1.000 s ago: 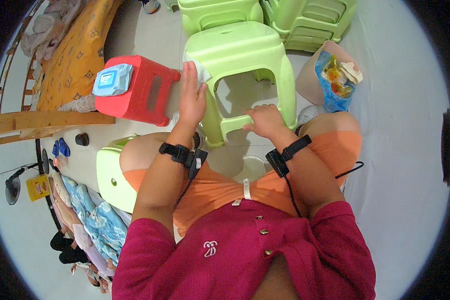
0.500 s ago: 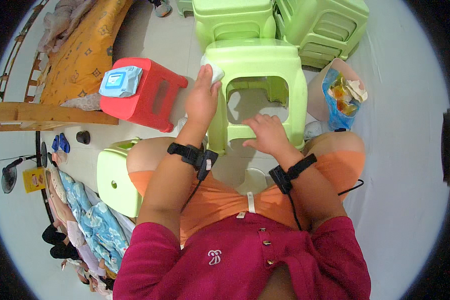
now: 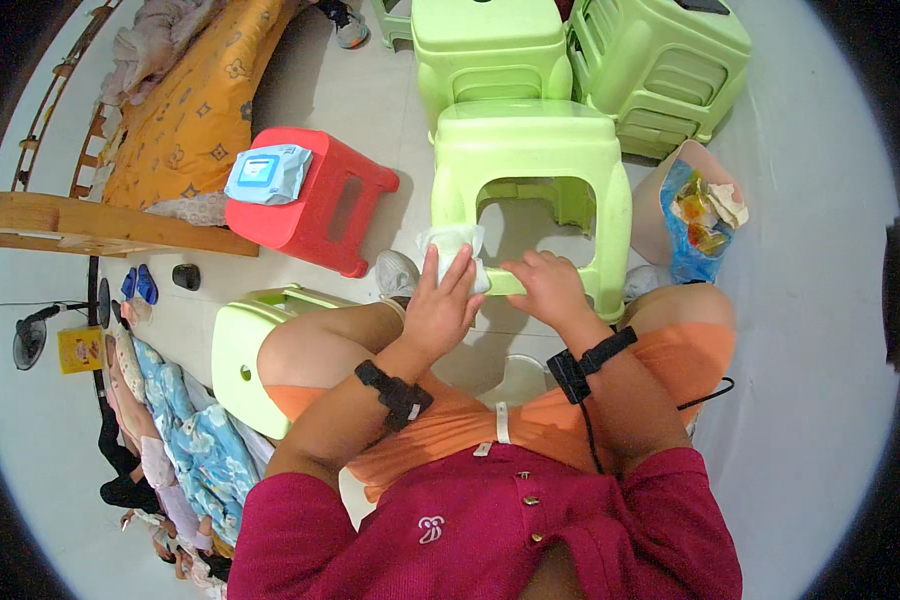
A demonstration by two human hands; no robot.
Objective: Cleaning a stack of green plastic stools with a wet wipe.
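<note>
A light green plastic stool (image 3: 525,145) stands between my legs, its open side with a lower crossbar facing me. My left hand (image 3: 440,312) presses a white wipe (image 3: 454,240) against the stool's left leg, near the left end of the crossbar. The fingers lie over the wipe, which sticks out around them. My right hand (image 3: 552,290) is curled at the crossbar, its fingertips touching the bar to the right of the wipe. Its palm side is hidden.
A blue-and-white wipes packet (image 3: 268,175) lies on a red stool (image 3: 345,205) to the left. More green stools (image 3: 490,60) and stacked green stools (image 3: 660,75) stand behind. At right is a lined bin (image 3: 655,205) with waste. Another green stool (image 3: 240,370) sits by my left leg.
My left hand has brought the wipe from the stool's upper left corner down to the lower left leg. My right hand stays by the crossbar. The whole view has shifted slightly.
</note>
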